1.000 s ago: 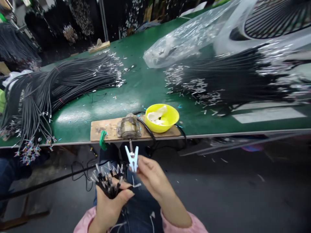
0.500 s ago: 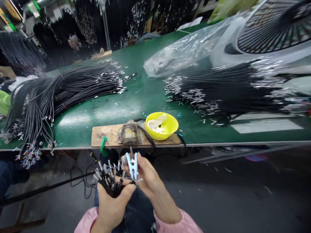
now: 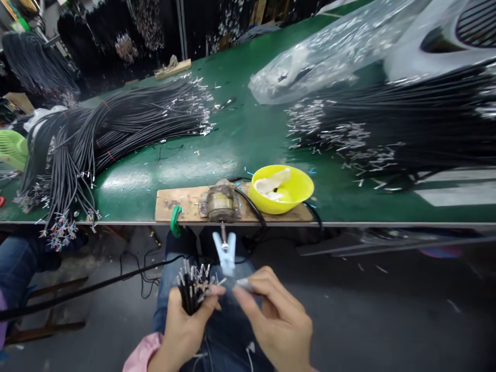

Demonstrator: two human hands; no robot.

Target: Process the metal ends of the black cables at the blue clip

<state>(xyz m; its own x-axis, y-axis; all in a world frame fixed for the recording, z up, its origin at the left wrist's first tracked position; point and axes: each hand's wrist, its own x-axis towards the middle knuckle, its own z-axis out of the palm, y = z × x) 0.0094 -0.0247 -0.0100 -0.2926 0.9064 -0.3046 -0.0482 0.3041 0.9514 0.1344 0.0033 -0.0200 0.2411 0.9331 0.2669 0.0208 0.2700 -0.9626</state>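
Note:
My left hand [image 3: 189,323] is closed around a bundle of black cables [image 3: 189,297] with stripped, silvery ends pointing up. Just right of it, my right hand [image 3: 275,312] pinches thumb and fingers together at a small, blurred whitish piece too smeared to name. Above and between the hands, a light-blue clip [image 3: 225,253] like a clothespin hangs on the shaft of a small motor [image 3: 221,203]. The motor sits on a wooden board [image 3: 170,199] at the table's front edge. A gap separates the right fingertips from the clip.
A yellow bowl [image 3: 281,199] with white pieces stands on the board's right end, beside a green clamp [image 3: 175,221]. Cable piles lie left [image 3: 132,119] and right [image 3: 387,124] on the green table [image 3: 256,134]. Behind are a plastic bag [image 3: 310,67] and a fan [image 3: 426,46]. Another person's leg [image 3: 15,279] shows at left.
My right hand has drawn away from the light-blue clip, down and right. My left hand still grips the cables and sits slightly farther right. The whole view has shifted, with the table's things farther right.

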